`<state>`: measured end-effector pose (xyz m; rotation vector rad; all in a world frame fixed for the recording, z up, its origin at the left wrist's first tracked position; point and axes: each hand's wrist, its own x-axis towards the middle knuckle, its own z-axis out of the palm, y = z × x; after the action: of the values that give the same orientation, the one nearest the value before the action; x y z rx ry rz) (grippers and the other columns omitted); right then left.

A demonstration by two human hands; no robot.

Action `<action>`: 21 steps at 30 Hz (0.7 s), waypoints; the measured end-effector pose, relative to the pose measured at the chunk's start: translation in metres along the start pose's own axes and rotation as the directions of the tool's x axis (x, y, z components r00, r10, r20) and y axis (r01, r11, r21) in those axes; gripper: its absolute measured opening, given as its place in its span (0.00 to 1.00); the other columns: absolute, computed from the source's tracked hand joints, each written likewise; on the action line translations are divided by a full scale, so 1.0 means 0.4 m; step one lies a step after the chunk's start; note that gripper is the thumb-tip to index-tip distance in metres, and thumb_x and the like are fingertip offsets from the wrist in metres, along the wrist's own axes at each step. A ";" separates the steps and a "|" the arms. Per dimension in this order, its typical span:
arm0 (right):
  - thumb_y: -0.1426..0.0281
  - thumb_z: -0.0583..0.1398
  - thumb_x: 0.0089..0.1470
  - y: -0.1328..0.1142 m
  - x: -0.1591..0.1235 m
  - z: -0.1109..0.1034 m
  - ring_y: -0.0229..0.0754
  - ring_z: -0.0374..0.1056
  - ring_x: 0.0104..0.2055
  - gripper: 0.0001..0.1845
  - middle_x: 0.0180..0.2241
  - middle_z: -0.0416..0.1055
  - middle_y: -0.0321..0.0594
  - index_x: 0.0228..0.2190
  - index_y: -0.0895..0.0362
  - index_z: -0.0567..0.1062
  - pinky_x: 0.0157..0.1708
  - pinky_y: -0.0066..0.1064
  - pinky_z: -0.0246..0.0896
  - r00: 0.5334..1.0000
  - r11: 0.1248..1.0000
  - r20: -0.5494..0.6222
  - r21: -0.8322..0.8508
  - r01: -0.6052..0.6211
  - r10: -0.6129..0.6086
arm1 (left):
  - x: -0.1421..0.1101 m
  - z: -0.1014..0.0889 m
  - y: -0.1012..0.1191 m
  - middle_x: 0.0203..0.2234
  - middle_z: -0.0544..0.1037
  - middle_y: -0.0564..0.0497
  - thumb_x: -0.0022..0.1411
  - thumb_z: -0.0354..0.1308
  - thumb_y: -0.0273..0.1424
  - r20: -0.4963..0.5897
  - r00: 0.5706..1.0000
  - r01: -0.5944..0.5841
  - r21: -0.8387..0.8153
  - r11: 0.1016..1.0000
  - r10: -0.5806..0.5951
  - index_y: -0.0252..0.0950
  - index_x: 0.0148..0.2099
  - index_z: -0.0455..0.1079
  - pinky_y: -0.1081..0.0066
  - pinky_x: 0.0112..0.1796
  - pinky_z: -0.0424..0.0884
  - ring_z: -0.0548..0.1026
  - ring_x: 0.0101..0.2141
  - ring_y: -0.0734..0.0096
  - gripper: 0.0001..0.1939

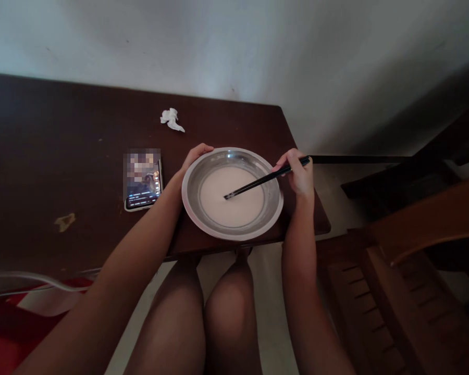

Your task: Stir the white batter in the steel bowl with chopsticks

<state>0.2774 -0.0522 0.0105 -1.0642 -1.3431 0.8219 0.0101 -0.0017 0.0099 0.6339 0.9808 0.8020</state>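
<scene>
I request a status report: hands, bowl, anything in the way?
Left hand at bowl rim. Right hand holding black chopsticks, tips at pale liquid. Bowl by table edge. Nothing else over bowl; phone to its left.

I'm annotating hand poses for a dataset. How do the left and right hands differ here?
The left hand holds the metal bowl at its rim, while the right hand grips dark chopsticks. The left hand is partly hidden by the bowl; the right hand shows more fully, fingers curled around the chopsticks. Both are bare.
</scene>
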 end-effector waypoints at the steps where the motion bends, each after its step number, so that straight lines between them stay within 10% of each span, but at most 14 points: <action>1: 0.44 0.62 0.55 0.000 0.000 0.001 0.35 0.68 0.21 0.25 0.19 0.75 0.32 0.23 0.52 0.76 0.22 0.29 0.61 0.999 1.000 0.033 -0.007 -0.011 0.011 | -0.001 0.000 0.000 0.16 0.73 0.52 0.63 0.50 0.32 0.001 1.000 -0.007 0.008 1.000 0.007 0.38 0.24 0.69 0.71 0.26 0.69 0.69 0.19 0.70 0.15; 21: 0.43 0.61 0.55 -0.001 0.001 0.005 0.36 0.66 0.20 0.26 0.18 0.73 0.33 0.22 0.51 0.75 0.21 0.30 0.58 1.000 1.000 -0.003 -0.012 -0.009 0.008 | 0.011 -0.013 -0.007 0.17 0.74 0.53 0.59 0.54 0.34 -0.004 1.000 -0.017 0.014 1.000 0.017 0.40 0.27 0.70 0.68 0.28 0.71 0.70 0.20 0.68 0.10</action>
<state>0.2756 -0.0517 0.0109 -1.0807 -1.3429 0.8191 0.0078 0.0008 0.0036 0.6539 0.9865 0.8126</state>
